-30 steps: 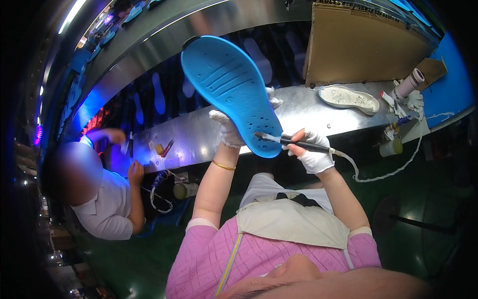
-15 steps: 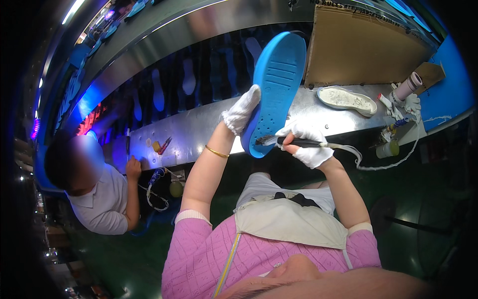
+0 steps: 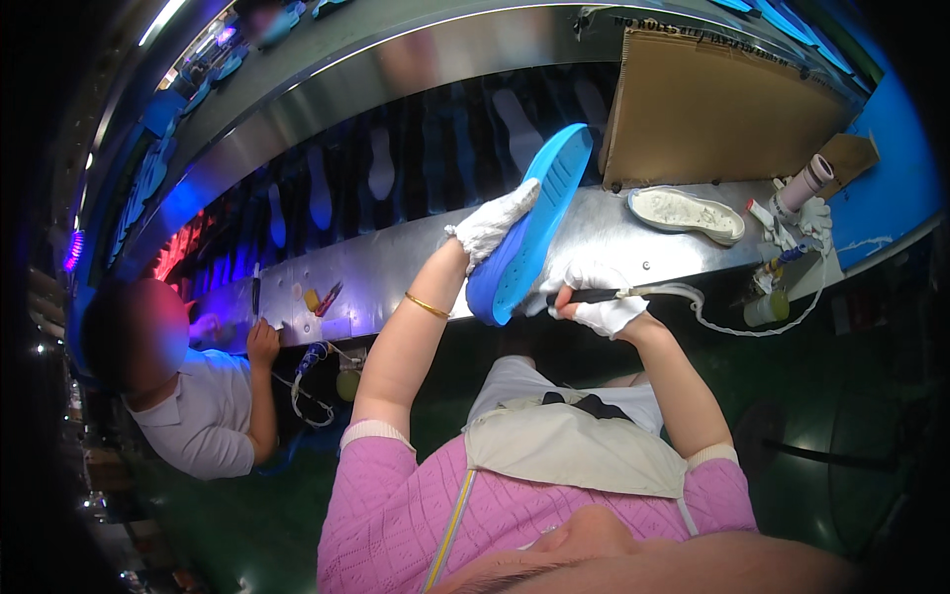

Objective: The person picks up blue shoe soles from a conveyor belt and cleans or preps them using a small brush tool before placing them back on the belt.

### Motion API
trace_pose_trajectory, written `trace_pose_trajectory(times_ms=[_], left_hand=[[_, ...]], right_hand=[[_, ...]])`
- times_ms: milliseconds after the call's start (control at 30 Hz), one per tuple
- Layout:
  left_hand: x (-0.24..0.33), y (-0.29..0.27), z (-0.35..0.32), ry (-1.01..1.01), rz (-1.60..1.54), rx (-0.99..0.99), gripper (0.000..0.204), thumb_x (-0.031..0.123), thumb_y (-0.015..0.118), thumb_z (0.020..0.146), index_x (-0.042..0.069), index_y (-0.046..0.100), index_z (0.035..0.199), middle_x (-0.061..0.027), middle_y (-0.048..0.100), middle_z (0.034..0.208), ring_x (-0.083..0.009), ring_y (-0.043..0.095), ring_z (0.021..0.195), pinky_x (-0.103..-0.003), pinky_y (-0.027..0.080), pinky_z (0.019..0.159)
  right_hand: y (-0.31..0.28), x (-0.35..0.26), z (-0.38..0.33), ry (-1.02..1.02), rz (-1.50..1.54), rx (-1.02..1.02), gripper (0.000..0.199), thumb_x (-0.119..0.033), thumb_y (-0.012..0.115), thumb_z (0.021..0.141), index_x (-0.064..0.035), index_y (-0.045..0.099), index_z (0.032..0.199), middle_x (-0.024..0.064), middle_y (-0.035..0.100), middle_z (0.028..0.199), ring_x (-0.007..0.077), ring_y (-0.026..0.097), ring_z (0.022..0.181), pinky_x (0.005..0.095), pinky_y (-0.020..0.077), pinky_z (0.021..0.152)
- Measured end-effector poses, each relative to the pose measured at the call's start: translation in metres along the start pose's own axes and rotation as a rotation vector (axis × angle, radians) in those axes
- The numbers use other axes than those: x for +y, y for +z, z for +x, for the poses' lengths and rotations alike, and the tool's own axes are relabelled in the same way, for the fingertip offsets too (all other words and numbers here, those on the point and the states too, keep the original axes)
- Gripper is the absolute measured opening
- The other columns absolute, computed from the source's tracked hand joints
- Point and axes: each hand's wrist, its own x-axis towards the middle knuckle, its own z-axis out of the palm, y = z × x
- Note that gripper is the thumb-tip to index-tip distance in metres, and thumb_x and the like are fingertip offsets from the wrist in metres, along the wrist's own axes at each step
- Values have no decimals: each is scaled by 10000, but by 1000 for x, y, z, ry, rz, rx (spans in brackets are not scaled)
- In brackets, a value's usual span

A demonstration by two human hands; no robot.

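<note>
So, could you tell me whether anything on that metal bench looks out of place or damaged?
Nothing stands out. The left hand holds the blue sole up on edge, the right hand grips a dark tool, and a white sole lies flat on the bench.

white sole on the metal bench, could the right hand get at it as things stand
Probably not straight away. The white sole lies in the open on the metal bench with nothing on it, but the right hand is closed around a dark corded tool held against the blue sole.
</note>
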Motion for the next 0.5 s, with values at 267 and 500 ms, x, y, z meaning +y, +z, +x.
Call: trace_pose_trajectory(times_ms=[267,500], left_hand=[[4,4,-11,-17,38,58,812,667,541,738,32,474,1240,-168,579,1053,-228,586,918,-360,500,776],[-8,-12,-33,401,-483,-19,733,589,564,766,54,421,1247,-125,570,1080,-234,577,960,-350,511,825]], right_hand=[[-27,-2,13,86,-4,21,111,31,629,686,-52,577,741,59,576,805,147,552,743,256,451,704],[-44,-10,0,61,330,137,121,-9,644,737,-44,552,808,73,599,784,147,600,750,258,477,703]])
